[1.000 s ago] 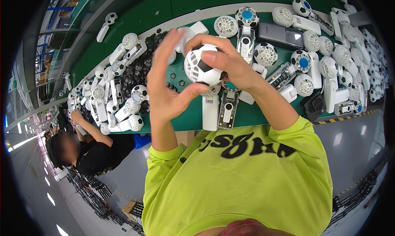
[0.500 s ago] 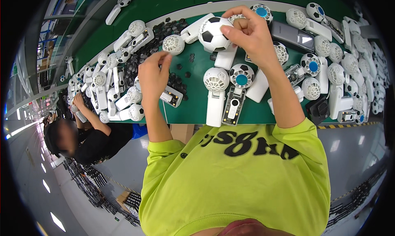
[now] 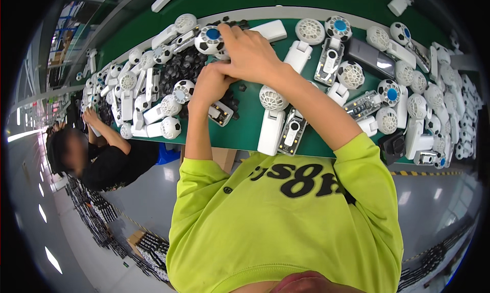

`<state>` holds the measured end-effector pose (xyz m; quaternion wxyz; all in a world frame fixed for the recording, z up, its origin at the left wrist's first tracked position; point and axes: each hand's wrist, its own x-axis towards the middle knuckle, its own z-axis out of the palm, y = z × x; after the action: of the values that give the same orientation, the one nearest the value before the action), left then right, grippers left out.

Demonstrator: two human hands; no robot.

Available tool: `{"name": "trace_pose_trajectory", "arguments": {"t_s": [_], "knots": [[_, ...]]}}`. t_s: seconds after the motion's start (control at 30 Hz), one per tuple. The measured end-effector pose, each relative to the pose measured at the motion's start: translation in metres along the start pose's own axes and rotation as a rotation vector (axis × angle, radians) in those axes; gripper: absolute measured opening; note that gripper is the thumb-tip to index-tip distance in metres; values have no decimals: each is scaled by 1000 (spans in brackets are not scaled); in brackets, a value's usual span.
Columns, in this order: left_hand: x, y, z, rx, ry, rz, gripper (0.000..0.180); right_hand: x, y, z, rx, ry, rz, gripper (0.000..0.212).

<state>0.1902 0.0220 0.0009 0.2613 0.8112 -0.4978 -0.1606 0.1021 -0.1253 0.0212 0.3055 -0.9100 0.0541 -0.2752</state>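
My right hand (image 3: 251,53) reaches across to the left, its fingers curled over a ball-shaped fan head (image 3: 210,39) with a black-and-white football pattern and a blue disc in the middle. Directly below, my left hand (image 3: 210,82) touches the right one; its fingertips are hidden. Both are next to a heap of small black pieces (image 3: 179,68). Beyond the right hand lies a white handle (image 3: 270,31). A small open circuit housing (image 3: 220,113) rests beside my left wrist. Under my right forearm sit a fan with a white grille (image 3: 273,98) and an opened handle with its board exposed (image 3: 293,132).
Many white ball-headed fans (image 3: 417,106) crowd the right of the green table (image 3: 237,134), and more (image 3: 127,81) cover its left. A grey box-shaped device (image 3: 370,58) lies at the back right, a black object (image 3: 392,146) near the front edge. A co-worker (image 3: 115,162) works at left.
My right hand has moved left with the ball-shaped fan head, which now shows its blue-disc side. Both hands have come together. The whole view has shifted slightly.
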Motion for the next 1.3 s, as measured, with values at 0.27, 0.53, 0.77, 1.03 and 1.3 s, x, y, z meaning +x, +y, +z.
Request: {"name": "trace_pose_trajectory", "arguments": {"t_s": [0.27, 0.53, 0.77, 1.03, 1.3], "knots": [[-10, 20, -10, 160, -43, -169, 20, 14, 21, 4, 336, 23, 89, 72], [-15, 33, -22, -368, 235, 73, 25, 3, 16, -58, 1066, 197, 286, 59], [4, 79, -21, -493, 336, 197, 19, -7, 8, -93, 1395, 250, 364, 45], [23, 137, -9, -270, 706, 546, 25, -10, -2, -101, 1243, 309, 348, 37], [13, 146, -10, -163, 760, 440, 38, -22, -7, -90, 1097, 439, 184, 37]]}}
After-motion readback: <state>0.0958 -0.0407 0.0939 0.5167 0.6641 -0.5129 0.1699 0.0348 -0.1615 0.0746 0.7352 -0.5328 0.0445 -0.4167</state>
